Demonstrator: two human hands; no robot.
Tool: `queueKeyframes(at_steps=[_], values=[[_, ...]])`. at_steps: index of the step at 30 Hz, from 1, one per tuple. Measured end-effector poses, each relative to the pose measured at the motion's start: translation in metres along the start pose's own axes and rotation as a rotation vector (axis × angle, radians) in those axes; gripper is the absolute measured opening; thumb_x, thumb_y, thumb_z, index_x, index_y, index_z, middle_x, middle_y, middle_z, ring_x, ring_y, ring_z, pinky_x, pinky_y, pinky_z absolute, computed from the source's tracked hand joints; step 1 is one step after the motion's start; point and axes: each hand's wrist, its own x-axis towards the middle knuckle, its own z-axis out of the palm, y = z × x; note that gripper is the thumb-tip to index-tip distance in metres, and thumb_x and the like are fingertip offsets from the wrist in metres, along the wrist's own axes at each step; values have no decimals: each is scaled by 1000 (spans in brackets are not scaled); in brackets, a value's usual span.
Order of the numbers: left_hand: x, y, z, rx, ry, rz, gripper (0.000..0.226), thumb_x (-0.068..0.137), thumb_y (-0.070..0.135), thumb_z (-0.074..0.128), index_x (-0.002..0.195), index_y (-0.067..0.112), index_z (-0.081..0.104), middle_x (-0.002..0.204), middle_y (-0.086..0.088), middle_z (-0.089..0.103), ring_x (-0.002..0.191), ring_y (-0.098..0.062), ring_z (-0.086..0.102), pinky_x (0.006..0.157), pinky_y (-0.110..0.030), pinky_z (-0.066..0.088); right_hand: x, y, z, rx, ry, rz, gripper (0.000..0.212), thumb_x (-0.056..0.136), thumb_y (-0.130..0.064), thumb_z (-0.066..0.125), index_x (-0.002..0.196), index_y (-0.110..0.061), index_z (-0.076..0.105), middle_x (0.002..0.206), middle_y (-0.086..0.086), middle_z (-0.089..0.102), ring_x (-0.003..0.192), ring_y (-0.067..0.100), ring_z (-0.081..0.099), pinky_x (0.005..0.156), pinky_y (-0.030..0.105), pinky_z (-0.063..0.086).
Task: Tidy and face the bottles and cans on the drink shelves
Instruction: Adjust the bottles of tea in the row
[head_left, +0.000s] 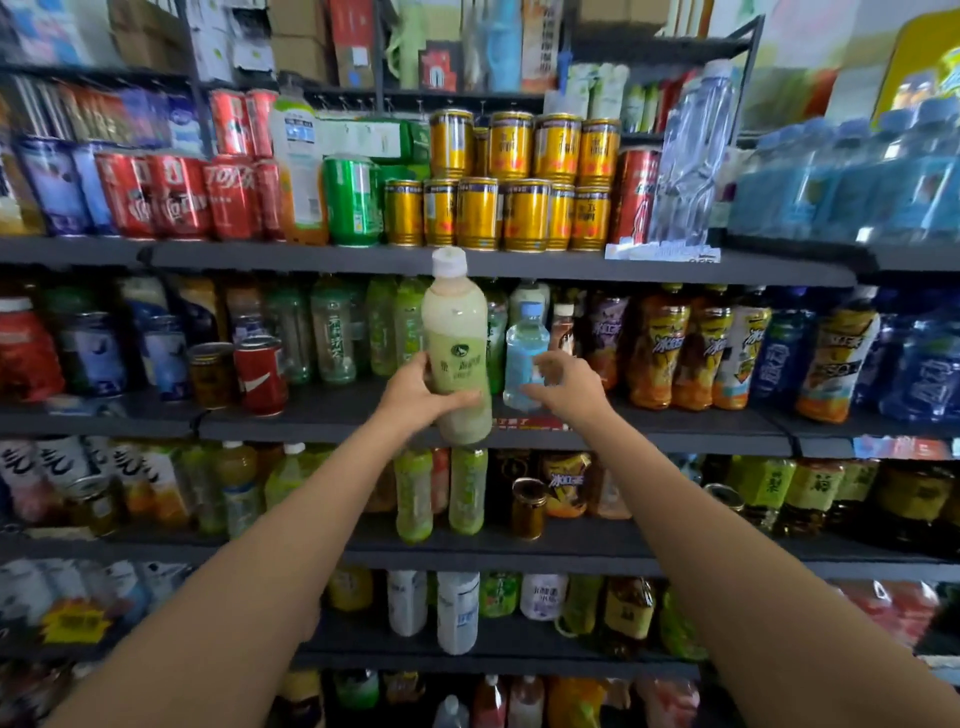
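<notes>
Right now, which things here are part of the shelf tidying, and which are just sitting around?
In the job:
left hand holding the pale green bottle
right hand by the small water bottle

Just there:
cardboard boxes on top
yellow price tag

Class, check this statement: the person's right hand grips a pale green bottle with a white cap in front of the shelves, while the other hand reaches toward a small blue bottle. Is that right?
Not quite. The head view shows the left hand gripping the pale green bottle with the white cap in front of the shelves. The right hand is the one reaching toward the small blue bottle.
</notes>
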Motion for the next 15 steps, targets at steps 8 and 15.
queueKeyframes(at_steps=[8, 15], values=[[89, -19, 16, 147, 46, -63, 64, 73, 16, 78, 129, 8, 46, 130, -9, 55, 120, -25, 51, 102, -42, 42, 118, 38, 18, -18, 176, 188, 67, 75, -38, 75, 122, 0, 46, 123, 15, 53, 116, 32, 50, 85, 37, 45], [125, -38, 29, 140, 18, -54, 72, 72, 12, 78, 134, 10, 41, 133, -8, 52, 124, -25, 48, 106, -42, 39, 143, 54, 47, -40, 208, 184, 68, 75, -33, 75, 126, -3, 42, 129, 17, 49, 121, 35, 43, 99, 44, 41]])
